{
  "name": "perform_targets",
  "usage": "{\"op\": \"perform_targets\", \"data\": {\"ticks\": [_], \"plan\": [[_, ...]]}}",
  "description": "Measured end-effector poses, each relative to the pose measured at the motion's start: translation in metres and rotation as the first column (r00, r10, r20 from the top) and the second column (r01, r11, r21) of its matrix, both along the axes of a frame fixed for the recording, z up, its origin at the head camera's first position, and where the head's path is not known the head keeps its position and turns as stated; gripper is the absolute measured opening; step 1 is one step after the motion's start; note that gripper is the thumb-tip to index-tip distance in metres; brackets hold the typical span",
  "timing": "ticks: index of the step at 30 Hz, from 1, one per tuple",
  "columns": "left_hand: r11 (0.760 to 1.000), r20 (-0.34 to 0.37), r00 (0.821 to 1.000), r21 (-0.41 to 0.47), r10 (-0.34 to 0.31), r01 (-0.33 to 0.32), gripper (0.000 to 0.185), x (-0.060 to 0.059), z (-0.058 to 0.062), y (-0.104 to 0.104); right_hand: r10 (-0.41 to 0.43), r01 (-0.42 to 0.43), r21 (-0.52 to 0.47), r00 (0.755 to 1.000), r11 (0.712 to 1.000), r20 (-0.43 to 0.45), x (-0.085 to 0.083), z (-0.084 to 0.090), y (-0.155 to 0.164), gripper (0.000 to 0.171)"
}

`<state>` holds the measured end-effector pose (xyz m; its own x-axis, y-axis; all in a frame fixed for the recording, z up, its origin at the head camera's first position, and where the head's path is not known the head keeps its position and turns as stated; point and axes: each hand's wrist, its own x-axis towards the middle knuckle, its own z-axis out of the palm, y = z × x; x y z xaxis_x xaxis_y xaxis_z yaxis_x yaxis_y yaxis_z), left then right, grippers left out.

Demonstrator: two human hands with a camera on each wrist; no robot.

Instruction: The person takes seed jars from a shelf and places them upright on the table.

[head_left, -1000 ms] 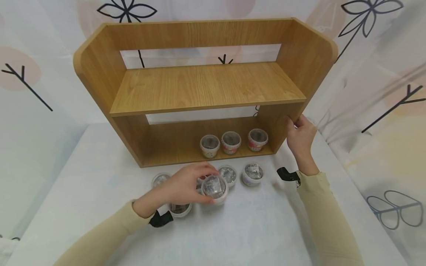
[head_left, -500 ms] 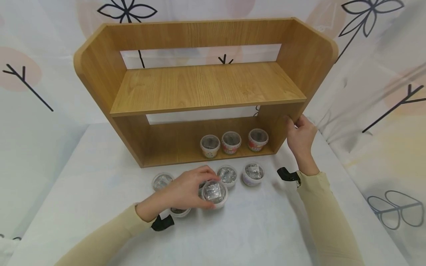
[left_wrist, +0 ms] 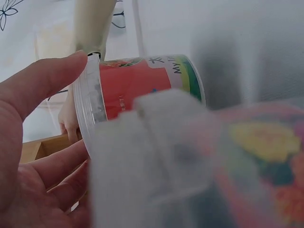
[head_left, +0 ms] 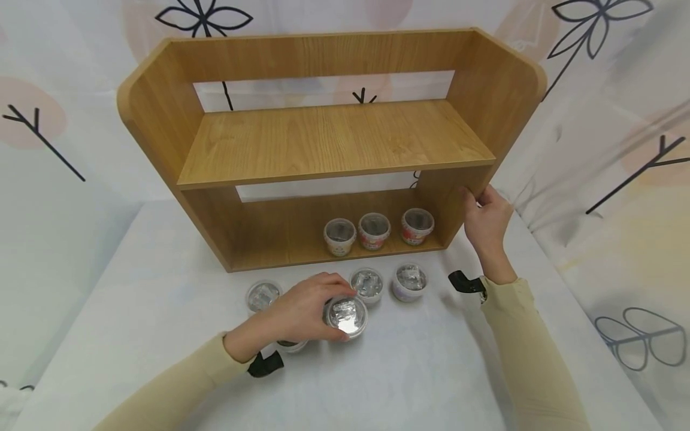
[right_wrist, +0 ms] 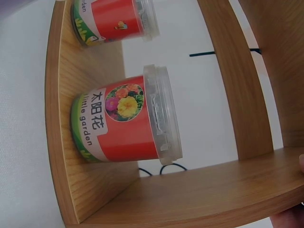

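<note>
- Drifting slightly toward the shelf since a second ago, the left hand (head_left: 302, 308) keeps its fingers wrapped round the lidded cup (head_left: 346, 316), just above the tabletop (head_left: 409, 371) among four other cups
- Right hand (head_left: 487, 218) stays curled over the wooden shelf (head_left: 334, 140) side panel's front edge

A white tabletop (head_left: 431, 371) carries four loose lidded cups: one at the left (head_left: 262, 294), one partly hidden toward the front (head_left: 291, 345), and two close together nearer the right (head_left: 368, 284) (head_left: 409, 281). Behind hangs a pale backdrop cloth (head_left: 604, 120) printed with black line flowers and twigs and faint pink rounds.
</note>
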<state>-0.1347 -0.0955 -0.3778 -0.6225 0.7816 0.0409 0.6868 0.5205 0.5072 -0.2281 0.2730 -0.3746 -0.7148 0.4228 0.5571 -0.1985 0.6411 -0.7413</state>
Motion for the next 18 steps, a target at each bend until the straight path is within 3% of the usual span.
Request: {"op": "perform_targets", "data": {"ticks": [13,18], "plan": [[1.000,-0.022,1.000,-0.018,-0.014,0.013,0.063,0.0020,-0.0097,0.0024,0.012,-0.012,0.014,1.000,1.000,-0.021,0.0004,0.0004,0.0008,0.030],[0.999,0.004,1.000,-0.034,-0.002,0.002,0.063,0.0030,-0.0097,0.0034,0.011,-0.011,0.014,1.000,1.000,-0.023,0.0004,0.0003,0.0009,0.030]]}}
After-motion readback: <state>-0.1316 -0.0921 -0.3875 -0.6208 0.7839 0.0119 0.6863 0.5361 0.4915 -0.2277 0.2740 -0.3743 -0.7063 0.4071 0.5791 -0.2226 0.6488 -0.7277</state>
